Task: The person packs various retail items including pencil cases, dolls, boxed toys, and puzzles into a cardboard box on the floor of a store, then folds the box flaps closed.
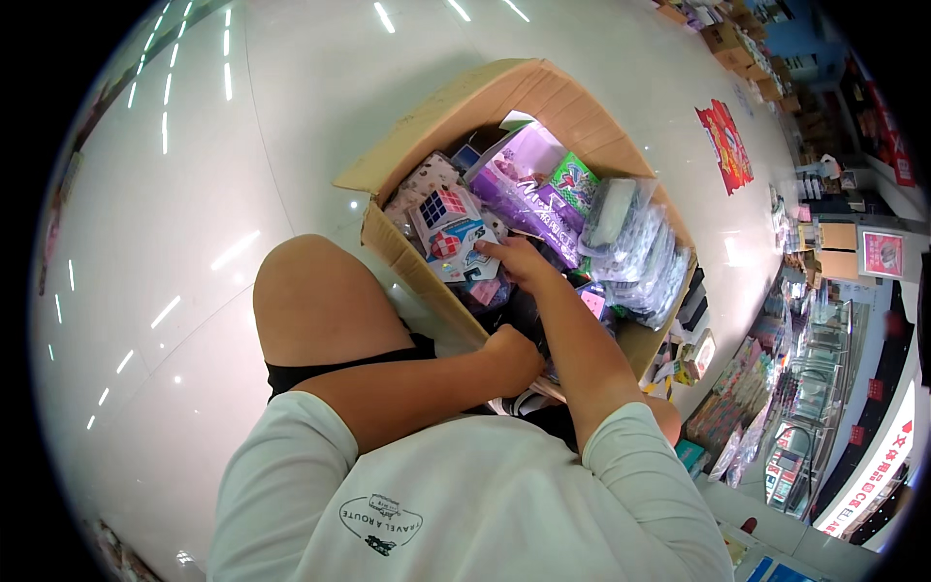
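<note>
An open cardboard box [429, 295] stands before me, filled with packaged goods. My right hand [520, 263] grips the right edge of a carded puzzle cube package [469, 251], its thumb on the printed card. My left hand [513, 358] is curled at the box's near side, close to dark items; its fingers are hidden, and whether it holds anything cannot be told. Beyond the right hand lies a purple display box [527, 196] with a green packet [574, 182] on it. Clear-wrapped packages [633, 247] are stacked at the box's right. A patterned pouch-like item [429, 178] lies behind the cube.
My bent knee [327, 298] is left of the box, on a glossy tiled floor [182, 240]. A red printed sheet [725, 145] lies on the floor beyond. Cartons [727, 47] stand at the upper right; stacked, wrapped goods [734, 385] line the right side.
</note>
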A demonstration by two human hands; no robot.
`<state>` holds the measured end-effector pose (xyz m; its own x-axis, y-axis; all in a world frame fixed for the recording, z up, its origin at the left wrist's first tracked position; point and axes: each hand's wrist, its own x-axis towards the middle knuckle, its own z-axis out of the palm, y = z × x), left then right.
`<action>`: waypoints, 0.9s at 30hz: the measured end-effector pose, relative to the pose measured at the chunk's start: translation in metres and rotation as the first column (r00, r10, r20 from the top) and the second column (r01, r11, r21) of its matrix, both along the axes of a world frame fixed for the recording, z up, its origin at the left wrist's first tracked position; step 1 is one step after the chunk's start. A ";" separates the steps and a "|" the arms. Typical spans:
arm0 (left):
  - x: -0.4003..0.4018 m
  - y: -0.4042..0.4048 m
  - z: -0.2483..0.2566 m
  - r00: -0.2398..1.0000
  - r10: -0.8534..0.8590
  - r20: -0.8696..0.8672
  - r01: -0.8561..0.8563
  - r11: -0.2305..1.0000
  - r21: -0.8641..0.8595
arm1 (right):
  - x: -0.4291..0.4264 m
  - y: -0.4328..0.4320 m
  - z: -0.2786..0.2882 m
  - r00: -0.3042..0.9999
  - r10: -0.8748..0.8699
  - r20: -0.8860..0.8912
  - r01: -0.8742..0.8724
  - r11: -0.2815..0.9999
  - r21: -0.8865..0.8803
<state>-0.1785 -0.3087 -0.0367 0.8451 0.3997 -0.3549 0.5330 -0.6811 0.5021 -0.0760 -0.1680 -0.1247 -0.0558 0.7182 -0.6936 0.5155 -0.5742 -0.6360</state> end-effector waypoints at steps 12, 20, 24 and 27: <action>0.008 0.010 0.017 0.997 -0.072 -0.028 0.070 0.993 -0.091 | 0.004 0.156 0.030 0.765 -0.454 -0.457 0.486 0.872 -0.054; 0.003 0.020 0.006 0.998 -0.055 -0.015 0.052 0.988 -0.146 | -0.079 0.187 0.017 0.965 -0.241 -0.104 0.263 0.885 0.383; 0.000 0.027 0.008 0.998 -0.055 -0.007 0.053 0.983 -0.173 | -0.078 0.182 -0.017 0.990 0.007 0.143 -0.063 0.921 0.385; 0.003 0.033 0.010 0.992 -0.122 -0.044 0.105 0.953 -0.283 | -0.088 0.180 -0.039 0.996 0.040 0.083 -0.072 0.894 0.443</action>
<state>-0.1760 -0.2753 -0.0269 0.8528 0.1796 -0.4904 0.4954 -0.5756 0.6506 -0.1639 0.0118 -0.1634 -0.0684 0.9497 -0.3056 0.5906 -0.2083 -0.7796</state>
